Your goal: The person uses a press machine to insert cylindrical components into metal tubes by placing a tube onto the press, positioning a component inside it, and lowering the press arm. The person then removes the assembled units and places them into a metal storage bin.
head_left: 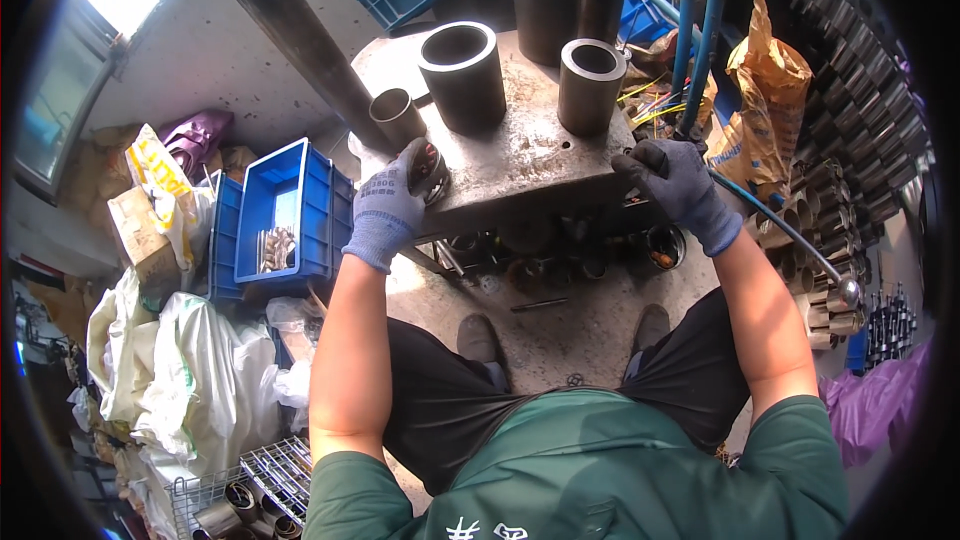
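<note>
My left hand (pixel 390 202), in a grey work glove, is closed at the left front edge of a heavy metal machine table (pixel 520 165). Its fingers curl about a round metal piece (pixel 434 178), partly hidden by the glove. At the table's right front corner my right hand (pixel 682 190), also gloved, makes a fist; whatever it may hold is hidden. Thick-walled steel tubes stand upright on the table: a small one (pixel 397 116) beside my left hand, a large one (pixel 463 90) farther in, one (pixel 590 100) near my right hand, and another at the back (pixel 545 15).
Dark columns (pixel 290 30) rise at the table's left and back. Blue bins (pixel 330 205) and white sacks (pixel 200 380) lie at left. To the right are hoses (pixel 712 30), a ball-ended lever (pixel 848 290), a torn paper sack (pixel 770 90) and stacked metal tubes (pixel 850 90).
</note>
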Demonstrator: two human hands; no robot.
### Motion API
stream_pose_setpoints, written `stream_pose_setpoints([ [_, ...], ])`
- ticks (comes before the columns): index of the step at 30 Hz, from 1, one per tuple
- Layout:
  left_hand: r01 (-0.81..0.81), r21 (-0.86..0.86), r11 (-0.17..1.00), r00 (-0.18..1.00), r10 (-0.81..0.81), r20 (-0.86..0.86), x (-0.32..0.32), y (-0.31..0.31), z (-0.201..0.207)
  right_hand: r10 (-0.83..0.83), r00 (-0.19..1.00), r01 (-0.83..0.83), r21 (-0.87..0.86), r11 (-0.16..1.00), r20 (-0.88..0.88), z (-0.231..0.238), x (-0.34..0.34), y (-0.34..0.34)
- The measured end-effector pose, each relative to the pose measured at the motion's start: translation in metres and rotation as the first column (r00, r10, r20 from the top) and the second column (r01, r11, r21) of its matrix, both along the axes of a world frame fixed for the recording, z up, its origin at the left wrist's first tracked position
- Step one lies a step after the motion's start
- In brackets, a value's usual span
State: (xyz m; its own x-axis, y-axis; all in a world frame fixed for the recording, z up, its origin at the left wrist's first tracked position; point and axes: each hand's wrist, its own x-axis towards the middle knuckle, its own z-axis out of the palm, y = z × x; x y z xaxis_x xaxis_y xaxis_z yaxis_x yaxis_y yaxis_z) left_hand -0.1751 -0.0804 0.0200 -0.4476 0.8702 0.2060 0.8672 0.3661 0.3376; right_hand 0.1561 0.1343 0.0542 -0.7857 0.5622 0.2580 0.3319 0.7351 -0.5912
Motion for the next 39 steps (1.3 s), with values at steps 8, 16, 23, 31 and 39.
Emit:
stream_pose_setpoints([
  [8, -0.091, 0.423, 0.902, 0.243, -0.392, 0.887, 0.071, 0.014, 0.035, 0.268, 0.958, -0.179, -0.511, 0.841, 0.105, -0.013, 0.024, -0.019],
  [16, 0.204, 0.539, 0.817, 0.129, -0.568, 0.813, 0.118, 0.038, 0.014, 0.187, 0.937, -0.349, -0.838, 0.420, -0.296, -0.021, 0.021, -0.034],
  [23, 0.254, 0.398, 0.881, 0.059, -0.425, 0.903, 0.142, 0.049, -0.006, -0.020, 0.952, -0.240, -0.786, 0.570, -0.306, -0.055, 0.038, -0.025],
  [31, 0.224, 0.378, 0.898, 0.185, -0.420, 0.888, 0.150, 0.061, -0.022, -0.094, 0.980, 0.161, -0.431, 0.888, 0.174, -0.089, 0.102, 0.005],
  [39, 0.661, 0.105, 0.743, 0.701, -0.662, 0.266, 0.165, 0.050, -0.015, -0.305, 0.658, 0.333, 0.097, 0.938, 0.688, -0.064, 0.291, 0.077],
])
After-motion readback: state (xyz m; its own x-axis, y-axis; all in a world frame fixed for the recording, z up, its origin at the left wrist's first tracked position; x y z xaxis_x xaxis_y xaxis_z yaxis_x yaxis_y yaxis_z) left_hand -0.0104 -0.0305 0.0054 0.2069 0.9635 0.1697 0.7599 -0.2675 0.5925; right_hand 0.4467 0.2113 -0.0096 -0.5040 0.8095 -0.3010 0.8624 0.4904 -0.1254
